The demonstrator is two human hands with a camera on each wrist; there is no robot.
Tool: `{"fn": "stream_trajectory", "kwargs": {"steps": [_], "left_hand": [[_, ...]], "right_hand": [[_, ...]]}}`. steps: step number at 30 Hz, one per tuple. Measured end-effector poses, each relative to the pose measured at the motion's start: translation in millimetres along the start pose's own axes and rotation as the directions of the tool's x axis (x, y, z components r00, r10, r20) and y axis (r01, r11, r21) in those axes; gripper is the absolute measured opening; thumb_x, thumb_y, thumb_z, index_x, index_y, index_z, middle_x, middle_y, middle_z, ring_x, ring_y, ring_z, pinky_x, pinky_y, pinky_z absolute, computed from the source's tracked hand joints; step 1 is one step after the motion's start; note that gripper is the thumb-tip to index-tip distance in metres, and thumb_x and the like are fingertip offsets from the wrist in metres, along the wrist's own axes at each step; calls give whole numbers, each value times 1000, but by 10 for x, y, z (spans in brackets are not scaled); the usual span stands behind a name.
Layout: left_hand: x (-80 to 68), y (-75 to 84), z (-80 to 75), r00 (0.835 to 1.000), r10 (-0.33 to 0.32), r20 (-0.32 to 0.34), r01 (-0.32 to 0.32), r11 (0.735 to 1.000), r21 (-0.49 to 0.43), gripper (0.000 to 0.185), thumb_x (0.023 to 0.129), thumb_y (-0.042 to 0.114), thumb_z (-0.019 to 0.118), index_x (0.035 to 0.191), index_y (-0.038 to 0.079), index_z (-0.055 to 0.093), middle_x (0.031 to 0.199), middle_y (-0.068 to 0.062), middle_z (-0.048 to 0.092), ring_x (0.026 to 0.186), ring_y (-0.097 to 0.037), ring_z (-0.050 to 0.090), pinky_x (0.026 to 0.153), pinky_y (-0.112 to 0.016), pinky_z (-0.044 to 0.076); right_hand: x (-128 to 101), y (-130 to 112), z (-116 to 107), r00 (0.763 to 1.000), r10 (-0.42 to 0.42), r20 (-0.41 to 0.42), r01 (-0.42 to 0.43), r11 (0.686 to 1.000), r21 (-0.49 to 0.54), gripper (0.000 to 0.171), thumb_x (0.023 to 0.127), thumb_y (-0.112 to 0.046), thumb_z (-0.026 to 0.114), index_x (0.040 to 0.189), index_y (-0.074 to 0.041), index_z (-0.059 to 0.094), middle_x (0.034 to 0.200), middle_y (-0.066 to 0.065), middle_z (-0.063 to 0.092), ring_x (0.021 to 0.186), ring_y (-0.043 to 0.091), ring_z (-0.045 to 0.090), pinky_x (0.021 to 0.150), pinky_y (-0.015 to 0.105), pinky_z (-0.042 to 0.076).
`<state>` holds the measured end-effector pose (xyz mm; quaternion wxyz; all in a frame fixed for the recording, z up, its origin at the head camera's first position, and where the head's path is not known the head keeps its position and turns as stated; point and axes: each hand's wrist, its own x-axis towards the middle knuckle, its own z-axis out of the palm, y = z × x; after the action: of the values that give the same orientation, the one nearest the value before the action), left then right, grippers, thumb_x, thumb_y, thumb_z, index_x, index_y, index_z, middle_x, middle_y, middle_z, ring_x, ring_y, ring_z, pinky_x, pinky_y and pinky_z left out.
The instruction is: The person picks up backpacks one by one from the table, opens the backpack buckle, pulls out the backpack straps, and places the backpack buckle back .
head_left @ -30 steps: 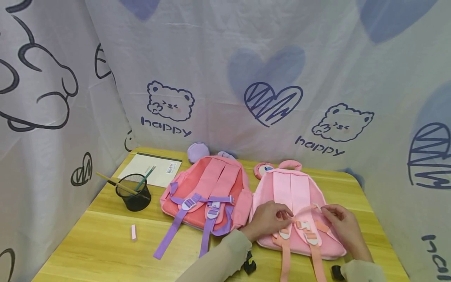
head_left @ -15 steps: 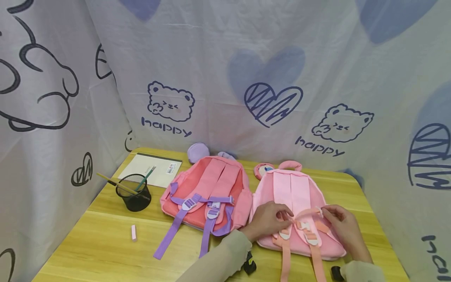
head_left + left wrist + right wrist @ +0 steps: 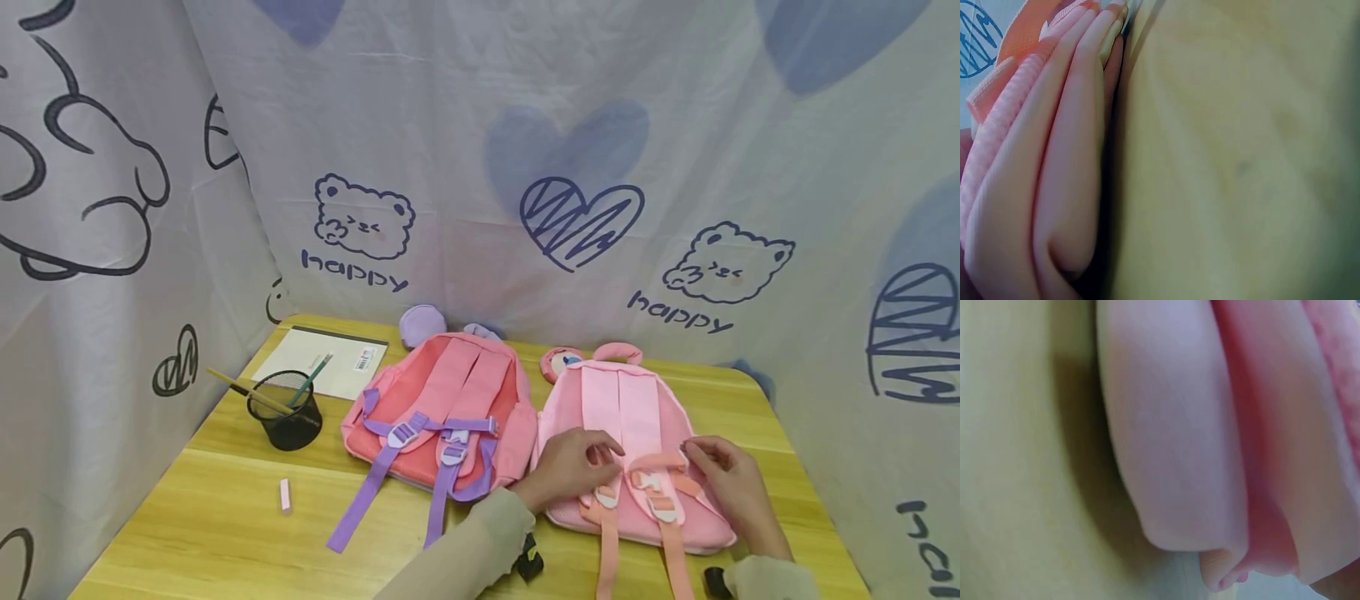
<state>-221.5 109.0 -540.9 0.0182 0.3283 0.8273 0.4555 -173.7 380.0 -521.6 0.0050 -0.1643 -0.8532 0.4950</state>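
Note:
A light pink backpack point(image 3: 637, 400) lies on the table with its straps and mesh back facing up. My left hand point(image 3: 573, 467) is over its left lower side, thumb and fingers curled at the left end of the orange strap point(image 3: 656, 461). The right hand point(image 3: 731, 483) pinches the strap's other end, at the bag's right edge. Just below that strap sit a white buckle point(image 3: 647, 480) and a strap adjuster point(image 3: 663, 508). The left wrist view shows the bag's folded side point(image 3: 1066, 162); the right wrist view shows its other side point(image 3: 1172, 437).
To the left lies a coral backpack point(image 3: 450, 392) with purple straps. A black mesh cup point(image 3: 288, 425) holding pencils stands near a notepad point(image 3: 322, 362). A small pink-white block point(image 3: 284, 495) lies on the wooden table point(image 3: 202, 517). A printed curtain point(image 3: 465, 125) hangs behind.
The orange strap between my hands has dropped lower and lies flatter. The white piece at my right fingertips is now mostly covered. Both hands stay nearly in place.

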Motion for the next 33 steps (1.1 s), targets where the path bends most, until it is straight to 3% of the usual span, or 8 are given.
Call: {"fn": "stream_trajectory", "kwargs": {"steps": [5,12,15,22,28,33], "left_hand": [[-2,65,-101,1000,18,9,-17,996,-92,19,97,27,71,114,20,75,91,14,71,78,8,56,74,-13,47],[-58,253,-467,1000,18,21,-17,998,-54,22,100,29,69,121,23,72,99,12,71,89,2,61,77,-16,48],[-117,280,-687,1000,12,13,-12,1000,4,24,100,32,69,124,26,70,103,11,71,95,-3,63,79,-18,48],[-326,240,-1311,999,41,-26,-37,990,139,34,100,30,69,132,18,67,115,1,72,105,-16,65,91,-33,54],[-573,222,-1856,988,93,-127,-66,977,202,35,98,29,72,131,18,67,116,2,71,106,-16,65,93,-37,55],[-784,195,-2247,968,136,-210,-74,957,281,36,97,27,74,132,18,66,121,1,71,106,-17,65,92,-39,56]], "right_hand": [[-27,-51,-19,1000,-25,0,25,1000,3,49,107,-42,55,136,-3,60,112,2,72,91,8,62,77,22,56],[-71,-156,-70,994,-103,-22,101,991,-82,51,105,-46,57,134,-5,63,113,11,70,85,9,62,71,23,55],[-98,-204,-83,988,-150,-26,146,984,-102,50,105,-46,58,134,-5,64,115,15,70,85,8,62,71,23,55],[-198,-372,-104,956,-293,-23,284,940,-191,42,105,-40,61,129,-6,68,124,14,69,91,-4,58,77,12,50],[-306,-543,-154,887,-459,-43,436,864,-251,28,103,-27,65,119,-6,72,113,9,73,90,-11,57,80,8,45],[-415,-725,-171,875,-482,-35,454,845,-283,28,103,-29,66,120,-8,72,112,9,72,91,-11,54,80,7,43]]}}
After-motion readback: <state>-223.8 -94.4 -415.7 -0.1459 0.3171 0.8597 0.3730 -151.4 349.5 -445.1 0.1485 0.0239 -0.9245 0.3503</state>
